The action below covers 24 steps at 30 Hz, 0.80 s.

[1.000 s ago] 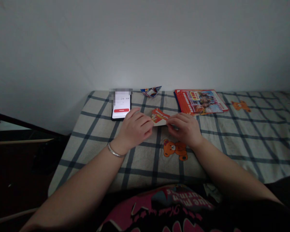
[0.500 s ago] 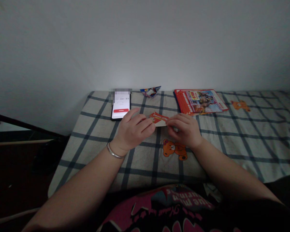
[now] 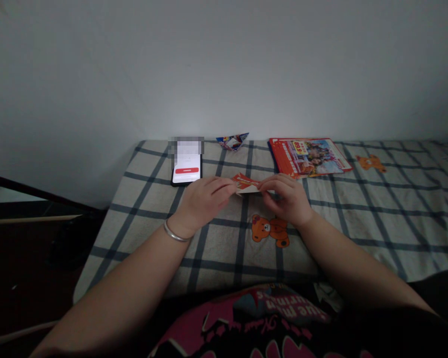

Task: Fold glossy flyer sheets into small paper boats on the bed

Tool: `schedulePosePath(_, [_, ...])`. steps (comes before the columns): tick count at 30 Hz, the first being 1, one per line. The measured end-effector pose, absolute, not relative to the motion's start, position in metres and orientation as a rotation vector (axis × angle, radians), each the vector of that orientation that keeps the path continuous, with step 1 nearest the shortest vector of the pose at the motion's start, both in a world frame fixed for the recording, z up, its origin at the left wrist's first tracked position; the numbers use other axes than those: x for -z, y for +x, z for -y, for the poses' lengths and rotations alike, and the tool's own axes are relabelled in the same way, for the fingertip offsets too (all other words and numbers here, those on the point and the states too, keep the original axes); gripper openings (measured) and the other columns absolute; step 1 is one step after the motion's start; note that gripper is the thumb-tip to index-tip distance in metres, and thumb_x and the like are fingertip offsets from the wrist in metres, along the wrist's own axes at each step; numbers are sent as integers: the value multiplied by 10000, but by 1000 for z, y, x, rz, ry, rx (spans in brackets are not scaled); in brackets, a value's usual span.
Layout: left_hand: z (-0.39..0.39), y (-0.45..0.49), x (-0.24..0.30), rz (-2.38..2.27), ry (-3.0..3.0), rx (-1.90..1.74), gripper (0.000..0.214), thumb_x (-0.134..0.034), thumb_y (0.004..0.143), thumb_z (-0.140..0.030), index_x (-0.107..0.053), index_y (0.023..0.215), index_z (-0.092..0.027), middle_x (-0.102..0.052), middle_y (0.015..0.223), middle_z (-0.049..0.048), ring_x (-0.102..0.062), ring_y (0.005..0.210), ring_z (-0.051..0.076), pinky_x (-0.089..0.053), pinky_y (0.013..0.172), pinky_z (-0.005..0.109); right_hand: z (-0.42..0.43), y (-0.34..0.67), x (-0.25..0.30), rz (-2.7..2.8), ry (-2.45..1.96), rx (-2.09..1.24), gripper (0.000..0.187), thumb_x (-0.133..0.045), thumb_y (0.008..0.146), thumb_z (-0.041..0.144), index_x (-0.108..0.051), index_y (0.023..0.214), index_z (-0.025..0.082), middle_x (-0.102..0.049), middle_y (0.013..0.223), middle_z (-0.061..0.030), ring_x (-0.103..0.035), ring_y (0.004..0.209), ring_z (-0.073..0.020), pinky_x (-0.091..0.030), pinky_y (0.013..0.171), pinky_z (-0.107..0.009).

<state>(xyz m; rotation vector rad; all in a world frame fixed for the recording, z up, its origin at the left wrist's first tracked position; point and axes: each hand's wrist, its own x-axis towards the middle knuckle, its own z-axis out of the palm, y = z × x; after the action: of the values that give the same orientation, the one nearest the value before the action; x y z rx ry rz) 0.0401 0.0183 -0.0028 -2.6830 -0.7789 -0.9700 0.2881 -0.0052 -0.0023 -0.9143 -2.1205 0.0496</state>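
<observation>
A small folded piece of red and white printed paper (image 3: 248,184) is held just above the checked cloth, between my two hands. My left hand (image 3: 209,200), with a silver bangle at the wrist, pinches its left end. The right end is gripped between the thumb and fingers of my right hand (image 3: 286,199). My fingers cover both ends of the paper, so its full shape is hidden. Beyond the hands, near the wall, sits a folded paper boat (image 3: 232,142) in blue and mixed colours.
A lit phone (image 3: 187,166) lies just past my left hand, its top blurred out. To the right is a stack of printed flyers (image 3: 313,157). The checked cloth (image 3: 142,219) with printed bears covers the surface, which meets a pale wall (image 3: 224,64) at the back.
The fingers of my left hand have come down and closed more tightly at the paper's left end. The paper has tilted slightly; my right hand has barely moved.
</observation>
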Motion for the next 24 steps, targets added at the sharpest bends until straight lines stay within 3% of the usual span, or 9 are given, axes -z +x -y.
schedulePosePath(4, [-22, 43, 10, 961, -2790, 1008, 340, -560, 903, -122, -550, 1238, -177, -672, 1158, 85, -629, 1065, 212, -548, 888, 380, 3, 288, 3, 2033, -924, -211, 96, -555, 892, 168, -617, 900, 241, -720, 907, -41, -676, 877, -194, -542, 799, -375])
schedulePosePath(9, [-23, 44, 10, 972, -2785, 1026, 181, -543, 951, -183, -652, 1096, -180, -708, 1035, 59, -652, 958, 197, -540, 836, 360, -2, 285, 4, 1954, -894, -339, 75, -560, 916, 222, -617, 874, 245, -721, 881, -31, -675, 877, -196, -531, 818, -391])
schedulePosePath(16, [-15, 51, 3, 1005, -2565, 911, 215, -556, 957, -221, -690, 1121, -189, -701, 882, 43, -623, 772, 192, -456, 659, 328, 2, 278, 2, 2050, -940, -53, 97, -622, 878, 182, -632, 950, 246, -721, 969, -45, -647, 907, -201, -501, 814, -387])
schedulePosePath(24, [-11, 58, 5, 896, -2556, 982, 126, -595, 941, -250, -689, 1014, -205, -695, 884, 26, -597, 812, 193, -445, 735, 353, 10, 273, 2, 2135, -917, 47, 67, -633, 882, 195, -656, 884, 258, -698, 880, -28, -607, 827, -187, -500, 736, -357])
